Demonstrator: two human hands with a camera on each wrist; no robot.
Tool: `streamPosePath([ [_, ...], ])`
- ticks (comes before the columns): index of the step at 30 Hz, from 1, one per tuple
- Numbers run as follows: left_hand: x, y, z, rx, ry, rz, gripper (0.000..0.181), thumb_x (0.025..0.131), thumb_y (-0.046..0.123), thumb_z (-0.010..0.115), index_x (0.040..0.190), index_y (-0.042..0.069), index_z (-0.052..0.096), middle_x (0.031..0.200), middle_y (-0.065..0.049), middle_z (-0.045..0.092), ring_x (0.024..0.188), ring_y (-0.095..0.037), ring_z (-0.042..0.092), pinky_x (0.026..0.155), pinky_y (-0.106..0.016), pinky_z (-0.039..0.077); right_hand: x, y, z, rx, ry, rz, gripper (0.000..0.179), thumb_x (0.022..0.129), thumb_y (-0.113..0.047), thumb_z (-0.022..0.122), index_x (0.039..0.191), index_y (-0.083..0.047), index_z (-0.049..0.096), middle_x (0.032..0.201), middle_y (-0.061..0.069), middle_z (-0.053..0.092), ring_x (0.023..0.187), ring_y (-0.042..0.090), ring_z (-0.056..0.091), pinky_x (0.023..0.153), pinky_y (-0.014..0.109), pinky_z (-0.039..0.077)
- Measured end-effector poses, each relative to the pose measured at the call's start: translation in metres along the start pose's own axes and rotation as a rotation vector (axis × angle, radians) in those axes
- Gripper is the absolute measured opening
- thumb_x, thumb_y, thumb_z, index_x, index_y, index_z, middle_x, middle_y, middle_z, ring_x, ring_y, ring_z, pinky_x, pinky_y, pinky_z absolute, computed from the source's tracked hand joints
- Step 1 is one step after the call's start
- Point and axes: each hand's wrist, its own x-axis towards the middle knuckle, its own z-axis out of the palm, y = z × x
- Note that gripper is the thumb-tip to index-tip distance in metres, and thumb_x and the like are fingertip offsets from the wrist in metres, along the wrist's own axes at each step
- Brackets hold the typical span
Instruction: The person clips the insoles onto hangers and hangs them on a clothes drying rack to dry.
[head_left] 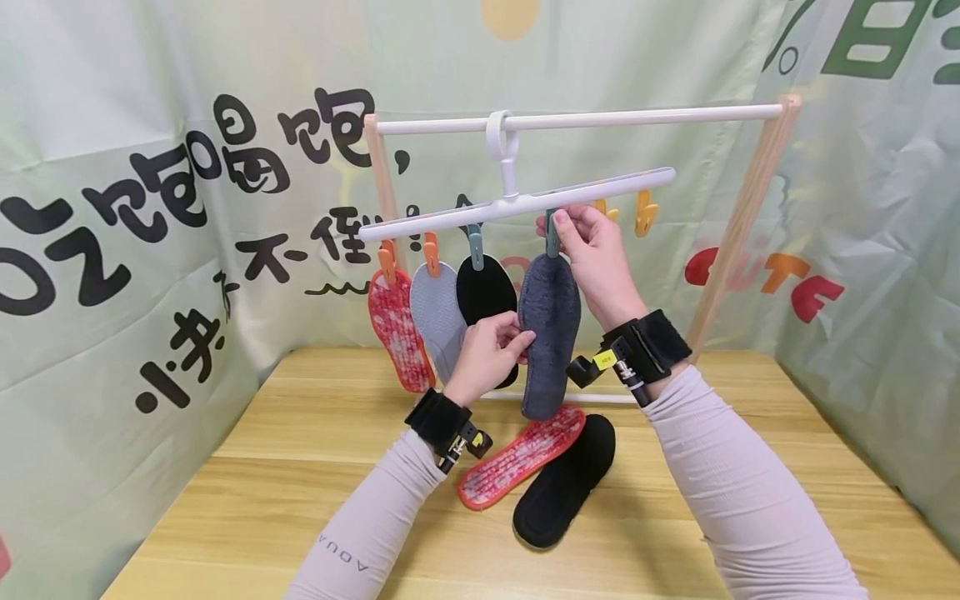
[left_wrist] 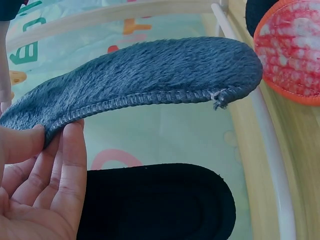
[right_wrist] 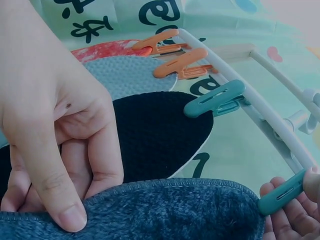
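A fuzzy dark grey-blue insole (head_left: 551, 333) hangs upright below the white hanger bar (head_left: 450, 218), its top end at a teal clip (head_left: 552, 233). My left hand (head_left: 489, 354) pinches the insole's left edge between thumb and fingers; the left wrist view shows its stitched rim (left_wrist: 135, 100). With thumb and fingers my right hand (head_left: 596, 258) grips the teal clip at the bar. To the left hang a black insole (head_left: 480, 287) from another teal clip (right_wrist: 215, 100), then a light grey insole (head_left: 437, 312) and a red patterned insole (head_left: 397, 329) from orange clips (right_wrist: 182, 63).
A second red insole (head_left: 521, 458) and a second black insole (head_left: 566, 483) lie on the wooden table (head_left: 300, 517) below. Yellow clips (head_left: 645, 214) hang at the bar's right end. The tilted hanger hooks over the white rail (head_left: 645, 117) of a wooden-sided rack (head_left: 742, 225).
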Motion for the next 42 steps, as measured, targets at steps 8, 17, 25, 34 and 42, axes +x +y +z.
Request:
streamPosePath([
  [8,0.0004,-0.0012,0.0007,-0.007,0.001,0.003,0.014,0.106,0.014,0.069,0.095,0.005,0.07,0.086,-0.012,0.079,0.072,-0.024,0.078,0.068,-0.024,0.062,-0.0006,0.0004,-0.0003,-0.008,0.0,-0.002,0.038,0.113,-0.03,0.054,0.137,-0.002,0.061,0.13,0.017,0.074,0.115,0.01,0.072,0.105,0.027,0.052],
  [17,0.0002,-0.0009,0.0008,-0.028,0.008,0.003,0.014,0.106,0.012,0.069,0.095,0.004,0.07,0.087,-0.014,0.079,0.073,-0.025,0.078,0.069,-0.024,0.063,-0.0005,0.002,-0.0004,-0.01,0.0,-0.009,0.038,0.114,-0.029,0.053,0.137,-0.001,0.061,0.127,0.015,0.076,0.113,0.008,0.072,0.108,0.031,0.05],
  [25,0.0004,0.0007,0.0007,-0.045,0.008,0.003,0.014,0.106,0.012,0.068,0.095,0.003,0.069,0.088,-0.017,0.079,0.08,-0.038,0.079,0.069,-0.021,0.062,-0.0015,0.0015,-0.0009,0.001,-0.003,-0.01,0.034,0.113,-0.029,0.054,0.133,-0.002,0.062,0.127,0.017,0.075,0.114,0.01,0.072,0.108,0.032,0.049],
  [34,0.0019,0.0006,0.0015,-0.018,0.024,0.012,0.014,0.106,0.013,0.069,0.097,0.003,0.07,0.088,-0.016,0.079,0.078,-0.034,0.08,0.069,-0.019,0.062,-0.0017,0.0012,-0.0004,0.004,-0.008,-0.003,0.037,0.113,-0.03,0.055,0.136,-0.002,0.061,0.129,0.017,0.075,0.117,0.012,0.071,0.112,0.034,0.048],
  [42,0.0025,0.0022,0.0013,-0.024,0.039,0.009,0.011,0.106,0.012,0.069,0.099,0.003,0.071,0.088,-0.014,0.079,0.075,-0.026,0.079,0.07,-0.022,0.063,-0.0009,0.0016,0.0003,0.002,-0.011,-0.014,0.038,0.113,-0.029,0.054,0.138,-0.001,0.062,0.127,0.015,0.075,0.118,0.012,0.071,0.108,0.031,0.048],
])
